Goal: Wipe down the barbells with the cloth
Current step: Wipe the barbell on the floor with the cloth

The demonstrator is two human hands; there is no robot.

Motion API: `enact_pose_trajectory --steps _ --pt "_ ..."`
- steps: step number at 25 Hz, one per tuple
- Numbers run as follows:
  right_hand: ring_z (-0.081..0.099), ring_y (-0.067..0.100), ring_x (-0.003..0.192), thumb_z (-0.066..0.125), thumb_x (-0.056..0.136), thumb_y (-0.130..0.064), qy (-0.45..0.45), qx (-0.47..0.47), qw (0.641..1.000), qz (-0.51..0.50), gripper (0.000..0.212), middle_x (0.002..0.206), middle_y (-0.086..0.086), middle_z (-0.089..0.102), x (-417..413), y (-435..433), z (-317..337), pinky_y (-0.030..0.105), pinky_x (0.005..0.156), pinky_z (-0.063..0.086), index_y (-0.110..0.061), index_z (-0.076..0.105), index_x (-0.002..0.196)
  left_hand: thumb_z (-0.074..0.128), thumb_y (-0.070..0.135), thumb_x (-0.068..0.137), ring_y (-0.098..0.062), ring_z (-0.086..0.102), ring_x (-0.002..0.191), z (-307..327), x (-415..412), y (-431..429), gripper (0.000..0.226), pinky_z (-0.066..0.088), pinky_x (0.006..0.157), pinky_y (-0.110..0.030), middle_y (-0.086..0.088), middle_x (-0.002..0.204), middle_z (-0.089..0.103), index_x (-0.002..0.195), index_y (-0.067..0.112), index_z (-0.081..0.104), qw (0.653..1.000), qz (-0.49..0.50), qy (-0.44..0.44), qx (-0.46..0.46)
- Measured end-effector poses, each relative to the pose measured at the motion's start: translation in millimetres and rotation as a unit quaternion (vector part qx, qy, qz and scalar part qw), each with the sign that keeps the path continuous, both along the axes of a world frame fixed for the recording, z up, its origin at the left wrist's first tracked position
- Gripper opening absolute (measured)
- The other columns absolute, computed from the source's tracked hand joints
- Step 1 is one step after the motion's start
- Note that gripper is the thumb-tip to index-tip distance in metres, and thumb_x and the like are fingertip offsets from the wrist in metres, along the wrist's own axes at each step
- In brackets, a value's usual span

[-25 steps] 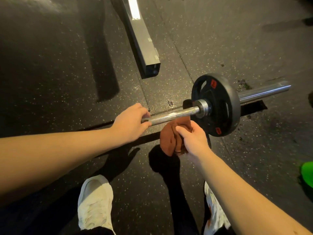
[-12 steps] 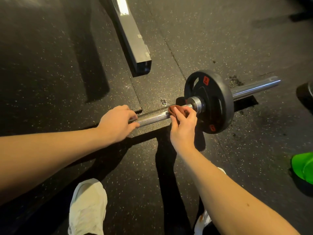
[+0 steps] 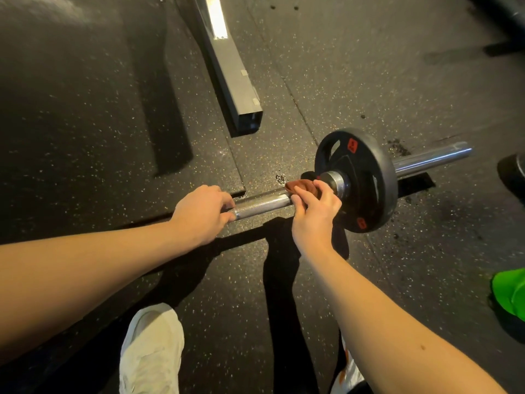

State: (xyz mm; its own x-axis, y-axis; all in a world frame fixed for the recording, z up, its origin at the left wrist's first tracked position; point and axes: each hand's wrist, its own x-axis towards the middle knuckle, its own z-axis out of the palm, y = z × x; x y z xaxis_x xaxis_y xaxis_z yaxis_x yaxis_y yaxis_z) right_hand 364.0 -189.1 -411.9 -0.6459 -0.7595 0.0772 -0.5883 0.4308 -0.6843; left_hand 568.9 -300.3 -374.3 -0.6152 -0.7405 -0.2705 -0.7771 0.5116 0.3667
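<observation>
Head view: your left hand (image 3: pixel 201 213) grips the knurled steel barbell shaft (image 3: pixel 264 203); your right hand (image 3: pixel 315 211) clasps the rust-brown cloth (image 3: pixel 301 186) round it, beside the collar (image 3: pixel 333 180). Wiping step; next, likely slide the cloth toward your left hand.

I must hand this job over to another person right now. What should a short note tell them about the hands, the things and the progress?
Left hand: grips the barbell shaft.
Right hand: holds the brown cloth pressed round the shaft, beside the collar and the black plate.
Done: the cloth is applied at the collar; how much is clean cannot be seen.
Left: probably the knurled shaft between the hands, the part under the left hand, the sleeve beyond the plate.
</observation>
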Motion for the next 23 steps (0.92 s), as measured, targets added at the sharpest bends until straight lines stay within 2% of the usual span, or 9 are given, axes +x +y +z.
enact_pose_trajectory --steps 2,5,10,13,14,17,18,21,23 --pt "0.034 0.018 0.133 0.066 0.098 -0.01 -0.009 -0.021 1.0 -0.016 0.021 0.138 0.0 0.048 -9 -5 3 0.006 0.1 0.031 -0.012 0.076 0.116 0.069 0.043 0.095 -0.017 0.056 0.105 -1 1 -2 0.025 0.053 0.09 -0.043 0.008 0.107 0.062 0.118 0.032 0.072 1.0 0.008 0.004 0.008" --pt "0.044 0.022 0.117 0.065 0.098 -0.008 -0.028 0.004 0.998 -0.062 0.019 0.119 0.0 0.052 -1 -14 10 0.028 0.101 0.044 -0.008 0.076 0.113 0.07 0.042 0.094 -0.017 0.056 0.106 -3 -1 -1 0.026 0.052 0.089 -0.042 0.01 0.104 0.058 0.117 0.03 0.072 1.0 0.011 0.008 0.011" --pt "0.051 0.018 0.1 0.065 0.098 -0.018 0.036 0.034 0.987 0.151 0.024 0.108 -0.002 0.047 15 -3 9 0.032 0.088 0.051 -0.013 0.073 0.12 0.072 0.04 0.093 -0.016 0.059 0.101 -6 -2 0 0.025 0.053 0.089 -0.041 0.008 0.106 0.062 0.114 0.029 0.072 1.0 0.022 0.009 0.019" --pt "0.054 0.019 0.099 0.062 0.1 -0.022 0.0 0.072 0.996 -0.048 0.024 0.109 -0.001 0.046 -9 -15 14 0.043 0.089 0.055 -0.014 0.073 0.119 0.072 0.04 0.093 -0.014 0.061 0.092 -6 -3 -2 0.022 0.053 0.082 -0.037 0.008 0.105 0.069 0.113 0.031 0.071 0.998 0.037 0.007 0.042" --pt "0.054 0.018 0.099 0.061 0.1 -0.022 -0.011 0.065 0.997 -0.04 0.023 0.11 0.0 0.046 7 -15 15 0.042 0.089 0.054 -0.012 0.072 0.118 0.072 0.04 0.093 -0.014 0.061 0.09 -5 -3 -2 0.022 0.053 0.082 -0.037 0.008 0.105 0.07 0.113 0.032 0.07 0.998 0.04 -0.001 0.046" --pt "0.056 0.015 0.094 0.064 0.099 -0.021 -0.008 0.059 0.984 0.166 0.02 0.107 -0.002 0.046 39 -3 22 0.034 0.086 0.052 -0.015 0.07 0.116 0.073 0.04 0.091 -0.017 0.064 0.095 -4 -3 -3 0.022 0.055 0.088 -0.042 0.008 0.106 0.071 0.111 0.032 0.07 0.997 0.045 -0.005 0.057" --pt "0.056 0.015 0.095 0.064 0.098 -0.022 0.01 0.067 0.984 0.164 0.021 0.108 -0.003 0.047 22 -5 22 0.032 0.087 0.052 -0.019 0.071 0.118 0.074 0.04 0.091 -0.017 0.065 0.096 -4 -2 -3 0.021 0.056 0.089 -0.043 0.008 0.106 0.071 0.11 0.033 0.07 0.997 0.048 0.001 0.062" --pt "0.059 0.017 0.097 0.062 0.1 -0.024 -0.033 0.081 0.994 -0.063 0.022 0.112 -0.002 0.048 -13 -17 23 0.041 0.095 0.053 -0.019 0.073 0.119 0.074 0.04 0.091 -0.018 0.065 0.099 -4 -3 -3 0.023 0.055 0.089 -0.041 0.009 0.107 0.07 0.112 0.032 0.07 0.998 0.043 0.005 0.054" --pt "0.059 0.019 0.097 0.062 0.1 -0.022 -0.035 0.064 0.997 -0.006 0.024 0.113 0.0 0.048 34 -16 22 0.041 0.093 0.053 -0.014 0.072 0.121 0.075 0.039 0.091 -0.019 0.065 0.101 -3 -6 -2 0.024 0.055 0.089 -0.04 0.008 0.109 0.069 0.113 0.03 0.07 0.998 0.039 -0.003 0.054"
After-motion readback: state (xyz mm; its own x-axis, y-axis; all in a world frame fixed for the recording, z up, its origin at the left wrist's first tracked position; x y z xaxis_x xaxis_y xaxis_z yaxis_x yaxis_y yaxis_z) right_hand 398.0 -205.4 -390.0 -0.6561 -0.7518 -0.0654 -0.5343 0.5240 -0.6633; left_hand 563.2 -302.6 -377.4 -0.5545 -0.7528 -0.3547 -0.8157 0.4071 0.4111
